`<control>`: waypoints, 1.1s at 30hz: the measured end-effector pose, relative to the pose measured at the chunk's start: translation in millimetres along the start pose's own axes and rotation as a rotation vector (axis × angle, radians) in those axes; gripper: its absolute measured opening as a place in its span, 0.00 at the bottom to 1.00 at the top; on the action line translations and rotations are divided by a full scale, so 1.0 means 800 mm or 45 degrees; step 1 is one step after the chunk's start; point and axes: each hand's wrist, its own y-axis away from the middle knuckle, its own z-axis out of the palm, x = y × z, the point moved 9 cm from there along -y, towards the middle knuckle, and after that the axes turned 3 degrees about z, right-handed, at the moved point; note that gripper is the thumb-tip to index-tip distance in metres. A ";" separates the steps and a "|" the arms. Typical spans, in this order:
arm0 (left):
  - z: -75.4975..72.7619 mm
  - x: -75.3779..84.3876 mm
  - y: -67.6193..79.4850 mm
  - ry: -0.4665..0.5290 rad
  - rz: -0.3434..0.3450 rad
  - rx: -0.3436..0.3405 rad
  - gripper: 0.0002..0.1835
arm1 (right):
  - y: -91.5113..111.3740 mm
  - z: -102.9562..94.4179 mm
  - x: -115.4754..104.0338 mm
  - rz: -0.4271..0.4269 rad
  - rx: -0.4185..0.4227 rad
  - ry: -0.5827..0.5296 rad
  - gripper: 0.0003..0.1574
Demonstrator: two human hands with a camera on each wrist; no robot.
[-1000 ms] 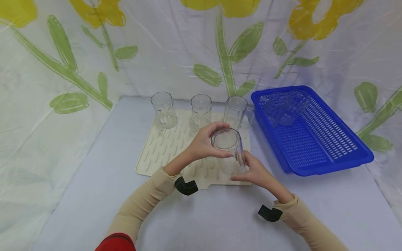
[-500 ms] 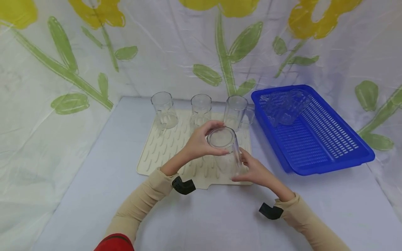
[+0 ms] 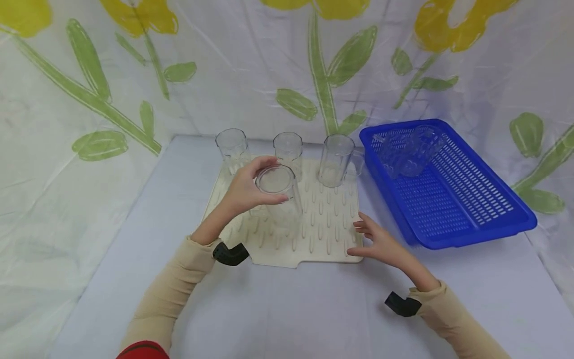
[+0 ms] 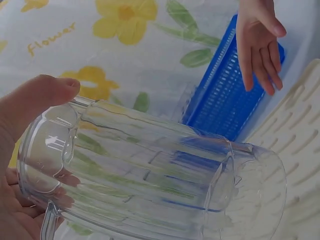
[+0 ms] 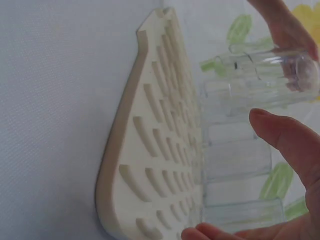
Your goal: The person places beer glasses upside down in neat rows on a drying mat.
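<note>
My left hand (image 3: 245, 189) grips a clear glass mug (image 3: 287, 202) round its base end, thumb on one side and fingers on the other. The mug is upside down, base up and mouth toward the cream ridged drying mat (image 3: 314, 244). Its handle (image 4: 47, 222) shows at the lower left of the left wrist view. Off the mat's right edge, my right hand (image 3: 378, 244) is held with thumb and fingers spread and nothing between them. Three more clear mugs stand along the mat's back: a left one (image 3: 230, 142), a middle one (image 3: 288, 144) and a right one (image 3: 334, 164).
To the right of the mat sits a blue perforated plastic basket (image 3: 453, 239), with clear glassware (image 3: 410, 152) lying at its back end. A white curtain (image 3: 251, 75) with painted yellow flowers hangs behind the pale tabletop (image 3: 314, 309).
The left hand has carried the upside-down mug leftward across the mat. The right hand, earlier at the mug's lower end, has let go and drawn slightly right.
</note>
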 end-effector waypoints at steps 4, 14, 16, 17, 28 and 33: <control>-0.029 0.009 0.011 -0.026 -0.078 0.048 0.38 | 0.002 -0.002 0.002 0.010 0.000 0.011 0.61; -0.096 -0.043 0.040 -0.183 -0.129 0.211 0.40 | 0.008 -0.007 0.003 0.020 0.015 0.044 0.56; -0.109 -0.053 0.045 -0.256 -0.130 0.243 0.41 | 0.009 -0.008 0.003 0.023 0.015 0.048 0.56; -0.114 -0.057 0.046 -0.292 -0.140 0.255 0.41 | 0.009 -0.008 0.003 0.025 0.016 0.050 0.56; -0.131 -0.095 0.062 -0.371 -0.245 0.269 0.43 | 0.007 -0.001 0.007 0.040 -0.014 0.050 0.55; -0.132 -0.103 0.070 -0.382 -0.289 0.271 0.44 | 0.005 0.003 0.001 0.026 -0.040 0.034 0.54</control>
